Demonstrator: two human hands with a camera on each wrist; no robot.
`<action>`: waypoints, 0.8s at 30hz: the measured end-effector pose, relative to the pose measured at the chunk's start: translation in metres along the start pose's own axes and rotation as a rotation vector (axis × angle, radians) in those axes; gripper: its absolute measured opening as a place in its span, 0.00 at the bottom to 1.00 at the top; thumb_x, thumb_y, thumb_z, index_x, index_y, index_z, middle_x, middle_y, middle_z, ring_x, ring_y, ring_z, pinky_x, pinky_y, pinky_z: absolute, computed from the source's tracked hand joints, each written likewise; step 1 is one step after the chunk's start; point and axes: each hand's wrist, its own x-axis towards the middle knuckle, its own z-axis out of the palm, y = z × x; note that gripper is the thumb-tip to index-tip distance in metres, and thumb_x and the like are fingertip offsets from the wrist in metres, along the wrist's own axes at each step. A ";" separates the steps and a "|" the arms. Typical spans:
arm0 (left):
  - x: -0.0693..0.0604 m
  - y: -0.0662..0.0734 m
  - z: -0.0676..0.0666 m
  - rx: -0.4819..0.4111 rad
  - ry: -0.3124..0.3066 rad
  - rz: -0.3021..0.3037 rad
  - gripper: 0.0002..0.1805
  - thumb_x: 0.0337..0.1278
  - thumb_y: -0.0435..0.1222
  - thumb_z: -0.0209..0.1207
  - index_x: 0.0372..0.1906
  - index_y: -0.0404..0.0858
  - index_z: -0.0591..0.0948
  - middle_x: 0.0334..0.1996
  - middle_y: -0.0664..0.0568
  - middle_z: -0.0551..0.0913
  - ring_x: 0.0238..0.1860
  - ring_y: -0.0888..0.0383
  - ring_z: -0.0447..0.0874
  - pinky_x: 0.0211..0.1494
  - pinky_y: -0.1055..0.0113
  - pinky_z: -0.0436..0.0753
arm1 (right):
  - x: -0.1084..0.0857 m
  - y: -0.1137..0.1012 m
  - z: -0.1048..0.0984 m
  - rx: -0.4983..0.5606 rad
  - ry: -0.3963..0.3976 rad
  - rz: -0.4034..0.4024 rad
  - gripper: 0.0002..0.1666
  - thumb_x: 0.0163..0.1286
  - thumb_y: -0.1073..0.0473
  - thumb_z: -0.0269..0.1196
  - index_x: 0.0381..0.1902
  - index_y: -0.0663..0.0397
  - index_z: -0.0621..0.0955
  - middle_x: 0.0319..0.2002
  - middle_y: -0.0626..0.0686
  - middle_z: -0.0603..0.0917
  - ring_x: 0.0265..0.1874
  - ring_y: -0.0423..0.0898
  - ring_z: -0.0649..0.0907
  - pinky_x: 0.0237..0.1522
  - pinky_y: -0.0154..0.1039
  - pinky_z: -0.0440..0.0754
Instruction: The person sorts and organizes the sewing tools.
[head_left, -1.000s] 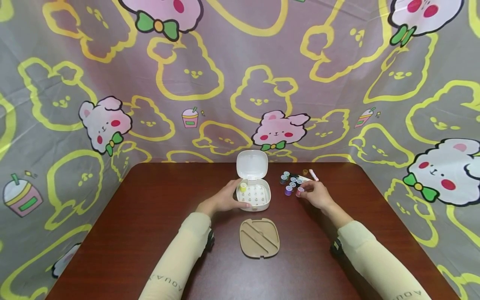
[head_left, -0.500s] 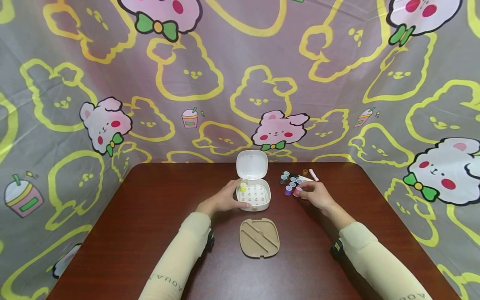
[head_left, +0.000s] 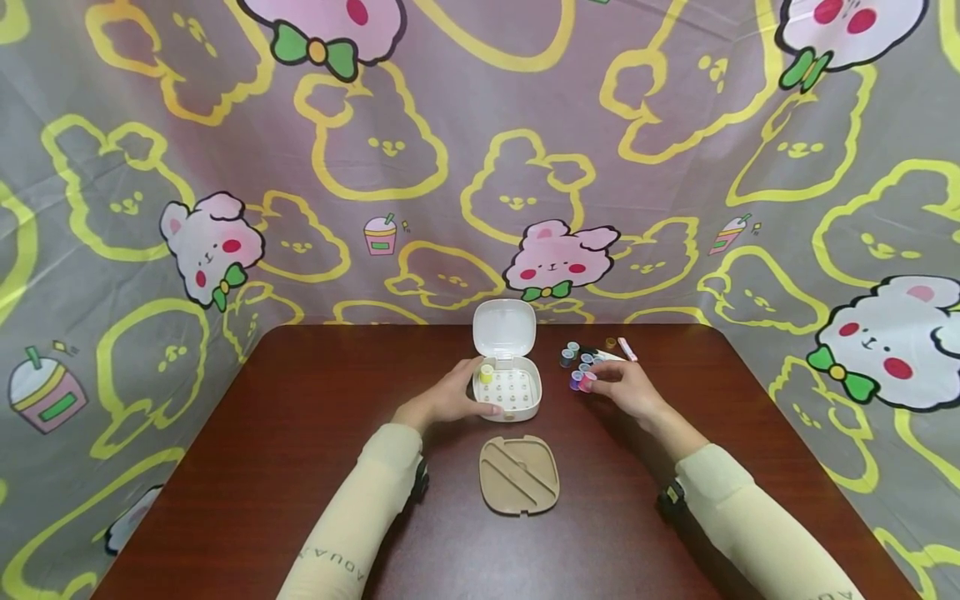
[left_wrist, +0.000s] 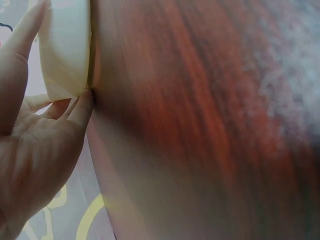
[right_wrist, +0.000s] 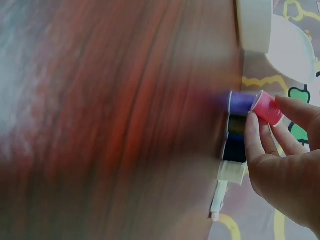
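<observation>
My left hand (head_left: 448,397) grips the left side of a white sewing box (head_left: 534,405), its thumb along the front. The box's lid (head_left: 504,328) stands up, and a yellow thread spool (head_left: 487,374) sits in the back left corner among rows of small pegs. In the left wrist view the fingers touch the box wall (left_wrist: 67,50). To the right, my right hand (head_left: 632,388) pinches a pink thread spool (right_wrist: 269,108) between thumb and fingers. The pink spool is tilted and raised from the table, close to a purple thread spool (right_wrist: 241,103).
Several dark and pale thread spools (head_left: 567,358) stand in a cluster right of the box. A slim white-and-pink item (head_left: 627,350) and a small brown spool (head_left: 611,342) lie behind them. A tan divided tray (head_left: 519,479) lies in front of the box. Patterned cloth surrounds the table.
My right hand has moved slightly left with the pink spool, which is now lifted and tilted near the purple one. My left hand stays on the box.
</observation>
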 end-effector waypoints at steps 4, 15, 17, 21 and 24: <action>0.001 0.000 0.000 -0.002 0.009 0.015 0.57 0.51 0.48 0.77 0.80 0.34 0.57 0.75 0.38 0.61 0.76 0.45 0.59 0.78 0.50 0.60 | -0.001 -0.005 0.002 0.019 -0.015 -0.026 0.18 0.66 0.65 0.71 0.51 0.70 0.84 0.47 0.63 0.87 0.40 0.41 0.83 0.42 0.32 0.81; 0.000 0.000 0.000 -0.003 0.012 0.011 0.58 0.51 0.48 0.77 0.80 0.35 0.57 0.74 0.37 0.62 0.75 0.45 0.60 0.78 0.50 0.60 | -0.002 -0.022 0.011 0.066 -0.035 -0.104 0.16 0.67 0.67 0.70 0.50 0.72 0.84 0.48 0.66 0.86 0.43 0.47 0.86 0.44 0.30 0.81; 0.000 -0.001 0.000 -0.001 0.011 0.011 0.58 0.50 0.48 0.77 0.80 0.34 0.57 0.74 0.37 0.62 0.75 0.45 0.61 0.77 0.50 0.61 | -0.001 -0.025 0.012 0.064 -0.037 -0.115 0.17 0.67 0.67 0.69 0.51 0.73 0.83 0.49 0.67 0.86 0.44 0.48 0.86 0.43 0.30 0.81; 0.000 -0.001 0.000 0.004 0.007 0.014 0.58 0.50 0.48 0.77 0.80 0.34 0.57 0.75 0.37 0.61 0.75 0.45 0.60 0.78 0.50 0.60 | -0.002 -0.032 0.014 0.073 -0.047 -0.114 0.20 0.67 0.66 0.70 0.53 0.74 0.82 0.49 0.68 0.86 0.44 0.50 0.87 0.43 0.32 0.82; 0.000 -0.001 0.001 0.003 0.007 0.009 0.58 0.50 0.48 0.77 0.80 0.34 0.57 0.75 0.38 0.62 0.75 0.45 0.60 0.78 0.51 0.60 | -0.002 -0.038 0.016 0.073 -0.052 -0.104 0.21 0.67 0.64 0.71 0.54 0.72 0.82 0.48 0.67 0.87 0.44 0.50 0.86 0.44 0.33 0.82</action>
